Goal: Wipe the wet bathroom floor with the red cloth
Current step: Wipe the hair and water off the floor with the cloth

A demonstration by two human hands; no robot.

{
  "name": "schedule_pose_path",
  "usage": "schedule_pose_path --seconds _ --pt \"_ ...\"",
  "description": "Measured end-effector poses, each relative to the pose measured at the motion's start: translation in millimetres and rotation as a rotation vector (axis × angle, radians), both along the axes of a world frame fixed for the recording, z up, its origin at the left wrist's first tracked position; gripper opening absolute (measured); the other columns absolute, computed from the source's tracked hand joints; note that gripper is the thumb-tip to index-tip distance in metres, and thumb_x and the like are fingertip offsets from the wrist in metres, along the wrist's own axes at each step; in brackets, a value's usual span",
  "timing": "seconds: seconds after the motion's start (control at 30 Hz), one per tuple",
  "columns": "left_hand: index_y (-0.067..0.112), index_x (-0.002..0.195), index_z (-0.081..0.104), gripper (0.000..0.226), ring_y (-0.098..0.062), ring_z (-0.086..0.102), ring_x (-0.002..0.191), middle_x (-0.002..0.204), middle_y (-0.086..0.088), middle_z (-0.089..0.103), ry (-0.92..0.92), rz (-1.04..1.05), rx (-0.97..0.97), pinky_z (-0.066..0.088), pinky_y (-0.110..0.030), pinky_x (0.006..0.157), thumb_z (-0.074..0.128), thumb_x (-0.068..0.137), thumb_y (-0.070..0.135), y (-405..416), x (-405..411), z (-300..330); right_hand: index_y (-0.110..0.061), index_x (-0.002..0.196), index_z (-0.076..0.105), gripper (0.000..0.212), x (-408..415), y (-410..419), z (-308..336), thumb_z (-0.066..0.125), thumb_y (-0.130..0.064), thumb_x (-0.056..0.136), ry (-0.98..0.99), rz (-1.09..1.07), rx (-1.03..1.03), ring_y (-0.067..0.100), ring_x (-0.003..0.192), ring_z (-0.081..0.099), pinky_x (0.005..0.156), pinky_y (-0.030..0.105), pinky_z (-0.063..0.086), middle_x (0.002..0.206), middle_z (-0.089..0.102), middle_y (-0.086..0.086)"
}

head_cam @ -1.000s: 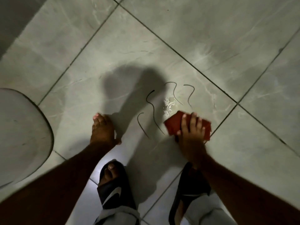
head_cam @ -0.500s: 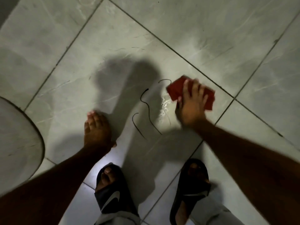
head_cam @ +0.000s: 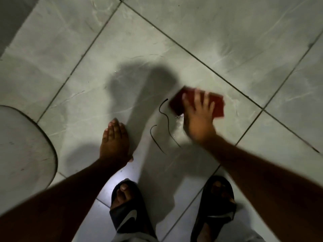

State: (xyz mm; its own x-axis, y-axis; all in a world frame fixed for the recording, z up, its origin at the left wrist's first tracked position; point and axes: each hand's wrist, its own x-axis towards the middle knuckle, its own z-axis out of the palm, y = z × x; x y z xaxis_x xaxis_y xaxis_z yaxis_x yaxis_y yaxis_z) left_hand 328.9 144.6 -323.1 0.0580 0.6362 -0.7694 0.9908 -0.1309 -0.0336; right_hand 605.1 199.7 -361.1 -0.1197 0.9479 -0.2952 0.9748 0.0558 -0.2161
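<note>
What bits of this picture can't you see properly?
All in the head view:
1. Cloth: blurred by motion, its middle hidden under the right hand.
2. Wet spot: partly hidden by that hand.
3. Round white thing: cut off by the left edge.
4. Dark squiggles: too thin to identify.

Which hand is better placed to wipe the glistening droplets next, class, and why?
Right. The right hand presses the red cloth on the floor, beside the droplets. The left hand rests flat on the tile, without a cloth, farther away.
</note>
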Motion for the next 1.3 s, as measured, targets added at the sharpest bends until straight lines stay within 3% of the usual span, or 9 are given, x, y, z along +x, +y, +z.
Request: schedule_pose_path --seconds 0.1,0.17,0.37,0.47,0.63,0.73,0.97,1.17,1.3 --pt "-0.009 0.147 -0.015 0.134 -0.048 -0.008 0.147 0.155 -0.036 -0.017 -0.003 -0.011 0.008 0.003 -0.051 0.123 0.076 0.071 0.055 0.4 2.8 2.4 -0.026 0.149 0.031 0.069 6.4 -105.8 17.4 0.054 -0.027 0.083 0.006 0.327 -0.102 0.052 0.14 0.02 0.105 0.07 0.027 0.156 0.026 0.022" --pt "-0.008 0.147 -0.015 0.134 -0.048 -0.008 0.147 0.156 -0.036 -0.017 -0.004 -0.008 0.005 0.003 -0.051 0.123 0.075 0.07 0.056 0.0 1.2 1.2 -0.031 0.15 0.024 0.067 30.1 -90.0 9.7 0.046 -0.031 0.086 0.022 0.45 -0.148 0.05 0.142 0.015 0.105 0.071 0.025 0.159 0.02 0.019" --pt "-0.008 0.147 -0.016 0.135 -0.048 -0.01 0.147 0.156 -0.035 -0.018 -0.029 -0.011 0.026 0.002 -0.051 0.122 0.074 0.071 0.058 -5.4 -8.4 -7.9 -0.029 0.152 0.014 0.063 6.4 87.6 -9.5 0.04 -0.033 0.095 0.018 -0.04 0.037 0.05 0.144 -0.001 0.111 0.07 0.008 0.162 0.002 0.019" --pt "-0.008 0.146 -0.017 0.135 -0.048 -0.01 0.147 0.156 -0.034 -0.018 -0.038 -0.02 0.035 0.002 -0.05 0.122 0.074 0.071 0.058 -5.6 -10.4 -6.0 -0.028 0.151 0.018 0.065 -13.7 85.5 -11.7 0.043 -0.03 0.091 0.04 -0.027 0.069 0.051 0.143 0.004 0.11 0.071 0.009 0.161 0.006 0.021" --pt "-0.005 0.147 -0.018 0.136 -0.044 -0.012 0.148 0.157 -0.03 -0.02 -0.088 0.021 0.021 0.006 -0.049 0.124 0.075 0.07 0.057 -3.1 -9.8 2.3 -0.027 0.146 0.036 0.07 -24.5 -112.0 5.3 0.062 -0.023 0.08 0.07 0.569 0.007 0.05 0.138 0.029 0.106 0.07 0.022 0.153 0.033 0.021" --pt "-0.006 0.147 -0.018 0.138 -0.044 -0.013 0.148 0.157 -0.03 -0.02 -0.092 0.037 0.016 0.01 -0.049 0.123 0.078 0.068 0.055 -2.1 -7.7 1.3 -0.032 0.146 0.034 0.068 -0.7 -96.2 2.0 0.058 -0.031 0.083 0.057 0.796 -0.029 0.045 0.14 0.028 0.106 0.067 0.023 0.155 0.032 0.015" --pt "-0.008 0.146 -0.017 0.137 -0.048 -0.012 0.147 0.156 -0.034 -0.019 -0.073 0.019 0.029 0.011 -0.051 0.123 0.078 0.069 0.054 -1.6 -7.3 -2.4 -0.033 0.149 0.021 0.068 -81.9 56.1 -14.2 0.05 -0.032 0.088 0.058 -0.017 0.066 0.048 0.144 0.007 0.109 0.07 0.011 0.161 0.011 0.017" --pt "-0.005 0.147 -0.017 0.138 -0.044 -0.013 0.148 0.158 -0.029 -0.019 -0.135 0.039 0.04 0.009 -0.048 0.124 0.079 0.068 0.054 -3.0 -11.5 2.8 -0.032 0.148 0.027 0.081 -55.4 -118.8 -0.7 0.063 -0.029 0.076 0.07 0.792 -0.097 0.044 0.144 0.016 0.11 0.066 0.012 0.159 0.023 0.015" --pt "-0.004 0.148 -0.016 0.139 -0.043 -0.011 0.148 0.159 -0.028 -0.018 -0.147 0.049 0.077 0.009 -0.047 0.123 0.08 0.066 0.053 -7.6 -13.7 -6.7 -0.032 0.144 0.037 0.066 -43.2 -39.5 -10.3 0.062 -0.033 0.083 0.078 0.909 0.029 0.046 0.139 0.029 0.106 0.068 0.024 0.155 0.034 0.015"
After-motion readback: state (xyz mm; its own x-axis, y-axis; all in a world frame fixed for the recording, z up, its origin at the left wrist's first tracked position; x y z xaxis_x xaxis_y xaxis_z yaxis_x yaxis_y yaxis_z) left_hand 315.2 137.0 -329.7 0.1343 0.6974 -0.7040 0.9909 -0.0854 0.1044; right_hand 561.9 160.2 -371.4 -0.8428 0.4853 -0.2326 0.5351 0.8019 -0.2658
